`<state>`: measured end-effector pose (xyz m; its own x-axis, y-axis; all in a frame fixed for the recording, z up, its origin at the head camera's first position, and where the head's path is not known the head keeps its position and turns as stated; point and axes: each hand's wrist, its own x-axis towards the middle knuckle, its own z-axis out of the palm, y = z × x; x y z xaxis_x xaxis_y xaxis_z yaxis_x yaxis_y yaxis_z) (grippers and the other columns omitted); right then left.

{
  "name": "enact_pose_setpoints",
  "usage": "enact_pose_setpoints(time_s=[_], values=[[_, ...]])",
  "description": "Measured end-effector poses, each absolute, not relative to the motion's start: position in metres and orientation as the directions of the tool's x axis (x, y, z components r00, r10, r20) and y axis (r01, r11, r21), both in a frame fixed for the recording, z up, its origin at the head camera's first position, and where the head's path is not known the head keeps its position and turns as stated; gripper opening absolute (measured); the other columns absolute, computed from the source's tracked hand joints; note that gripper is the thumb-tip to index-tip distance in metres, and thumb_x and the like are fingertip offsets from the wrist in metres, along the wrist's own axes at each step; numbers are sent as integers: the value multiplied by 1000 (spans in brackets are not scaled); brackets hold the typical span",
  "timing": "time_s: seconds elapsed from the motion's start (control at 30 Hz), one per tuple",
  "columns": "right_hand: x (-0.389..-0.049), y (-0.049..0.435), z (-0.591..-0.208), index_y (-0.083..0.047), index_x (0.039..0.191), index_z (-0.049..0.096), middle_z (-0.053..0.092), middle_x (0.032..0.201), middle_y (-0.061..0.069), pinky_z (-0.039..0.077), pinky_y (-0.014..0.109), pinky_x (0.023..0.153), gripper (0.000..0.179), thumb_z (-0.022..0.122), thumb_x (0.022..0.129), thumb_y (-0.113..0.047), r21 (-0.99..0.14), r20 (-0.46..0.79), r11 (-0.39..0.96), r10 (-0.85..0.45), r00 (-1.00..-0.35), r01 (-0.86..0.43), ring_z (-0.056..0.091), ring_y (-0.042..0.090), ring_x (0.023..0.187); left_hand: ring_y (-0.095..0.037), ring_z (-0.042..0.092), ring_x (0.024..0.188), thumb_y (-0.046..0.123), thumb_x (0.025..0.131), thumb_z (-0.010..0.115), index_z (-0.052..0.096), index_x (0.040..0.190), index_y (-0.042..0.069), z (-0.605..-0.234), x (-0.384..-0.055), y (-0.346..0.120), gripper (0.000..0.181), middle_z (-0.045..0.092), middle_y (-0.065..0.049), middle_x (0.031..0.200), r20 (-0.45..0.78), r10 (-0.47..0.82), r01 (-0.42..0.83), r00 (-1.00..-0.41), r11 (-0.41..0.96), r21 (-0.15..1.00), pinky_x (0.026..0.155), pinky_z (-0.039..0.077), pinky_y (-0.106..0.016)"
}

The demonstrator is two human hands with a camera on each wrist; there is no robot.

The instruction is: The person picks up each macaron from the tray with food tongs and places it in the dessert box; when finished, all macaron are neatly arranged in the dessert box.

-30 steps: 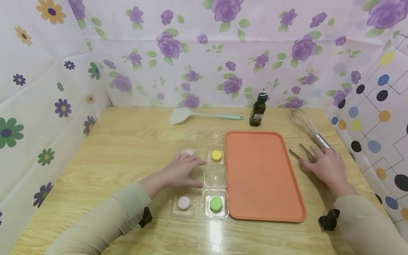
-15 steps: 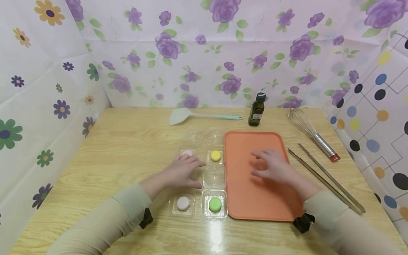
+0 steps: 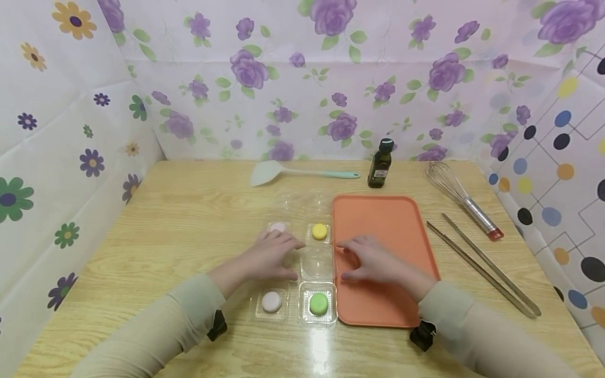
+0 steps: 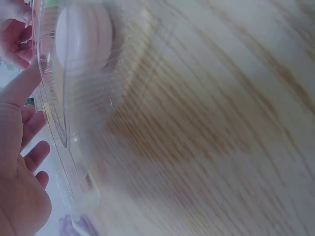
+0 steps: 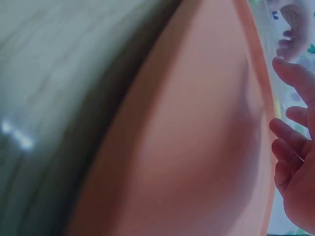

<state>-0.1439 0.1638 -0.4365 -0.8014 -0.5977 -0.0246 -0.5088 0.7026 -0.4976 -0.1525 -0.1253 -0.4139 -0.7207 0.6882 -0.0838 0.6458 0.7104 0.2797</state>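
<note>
My left hand point(image 3: 271, 257) hovers over the clear plastic boxes on the left, fingers relaxed and thumb apart. In the left wrist view, a pale macaron point(image 4: 83, 37) sits in its clear box beside that hand. My right hand point(image 3: 373, 261) hangs over the orange tray point(image 3: 368, 310), its loosely bent fingers pointing left and holding nothing. Between the hands are clear boxes, one with a yellow macaron point(image 3: 319, 231), another with a green macaron point(image 3: 319, 303). A pale lilac macaron point(image 3: 271, 302) lies in a box in front of my left hand. Another pale macaron point(image 3: 278, 227) shows just beyond it.
A spatula point(image 3: 302, 171) lies along the back of the wooden table point(image 3: 189, 210). Beside it stands a dark bottle point(image 3: 380, 165). To the right of the tray are metal tongs point(image 3: 491, 270) and a whisk point(image 3: 465, 202). Patterned sheets point(image 3: 293, 94) enclose the table.
My right hand has left the tongs and moved left across the tray, toward the boxes. My left hand has stayed in place.
</note>
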Motion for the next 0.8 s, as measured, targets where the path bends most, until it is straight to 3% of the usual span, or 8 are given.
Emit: enact_pose_setpoints(time_s=[0.57,0.8], values=[[-141,146,-439,-9,130,53,54,122,6,36,44,98,66,76,75,-37,-548,-32,685,-591,-806,-481,43,26,115,-21,40,122,49,78,69,49,134,17,-412,-153,-123,67,51,2,132,-60,679,634,-732,711,302,109,12,-56],[-137,146,-429,-8,130,51,54,120,6,38,45,96,66,77,76,-32,-577,1,666,-579,-815,-473,43,27,113,-22,38,123,57,73,69,48,136,17,-407,-156,-121,78,49,2,135,-60,672,614,-738,706,352,108,14,-55]])
